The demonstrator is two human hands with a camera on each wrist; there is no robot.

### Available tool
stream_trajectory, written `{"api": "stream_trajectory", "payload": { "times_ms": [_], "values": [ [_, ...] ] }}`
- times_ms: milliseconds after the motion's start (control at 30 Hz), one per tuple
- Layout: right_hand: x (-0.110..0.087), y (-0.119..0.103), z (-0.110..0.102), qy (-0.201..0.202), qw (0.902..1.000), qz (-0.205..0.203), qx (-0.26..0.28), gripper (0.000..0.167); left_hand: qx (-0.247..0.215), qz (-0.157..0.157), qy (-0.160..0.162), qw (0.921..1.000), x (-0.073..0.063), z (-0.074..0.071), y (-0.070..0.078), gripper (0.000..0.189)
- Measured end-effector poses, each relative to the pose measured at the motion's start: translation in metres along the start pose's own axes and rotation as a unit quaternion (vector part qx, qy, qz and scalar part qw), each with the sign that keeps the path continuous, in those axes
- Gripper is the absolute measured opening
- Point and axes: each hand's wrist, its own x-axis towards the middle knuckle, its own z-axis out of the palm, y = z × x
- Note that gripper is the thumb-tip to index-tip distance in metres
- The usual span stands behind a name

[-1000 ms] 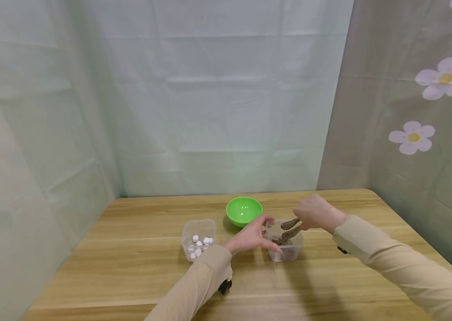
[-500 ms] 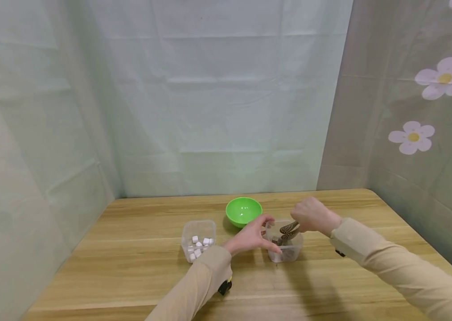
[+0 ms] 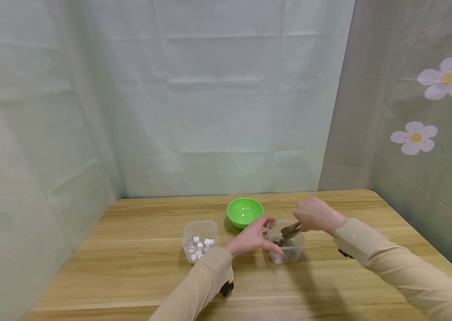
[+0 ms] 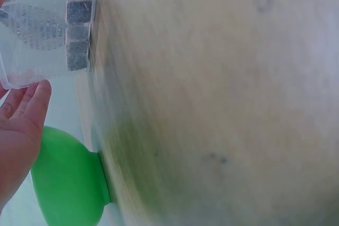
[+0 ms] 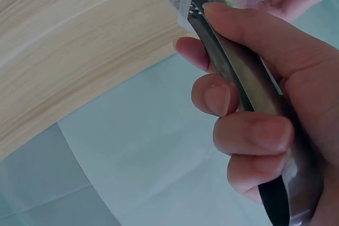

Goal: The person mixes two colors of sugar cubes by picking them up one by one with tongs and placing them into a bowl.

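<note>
Gripped by the right hand are the tongs, with fingers curled round them. Their ends are held close together, down in the right box near the dark cubes; whether a cube is pinched cannot be told. That box is held by the left hand, its thumb near and its fingers spread on the far side. The bowl is seen farther off, and white cubes are seen in the left box.
</note>
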Motion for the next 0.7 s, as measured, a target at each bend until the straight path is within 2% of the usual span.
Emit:
{"api": "stream_trajectory", "payload": {
  "times_ms": [167, 333, 533, 700],
  "values": [
    [-0.003, 0.009, -0.001, -0.020, 0.9975, 0.013, 0.066, 0.039, 0.006, 0.000, 0.003, 1.0000, 0.000, 0.000, 0.000, 0.082],
    [-0.011, 0.023, 0.002, -0.018, 0.9901, 0.004, 0.139, 0.038, 0.006, -0.003, 0.008, 0.9999, 0.000, 0.000, -0.001, 0.082],
    [-0.022, 0.034, 0.007, -0.006, 0.9764, -0.011, 0.216, 0.032, 0.008, -0.003, 0.011, 0.9999, -0.001, 0.001, 0.000, 0.084],
    [-0.030, 0.038, 0.012, -0.007, 0.9631, -0.006, 0.269, 0.040, 0.013, -0.009, 0.014, 0.9998, -0.001, 0.001, 0.000, 0.086]
  ]
}}
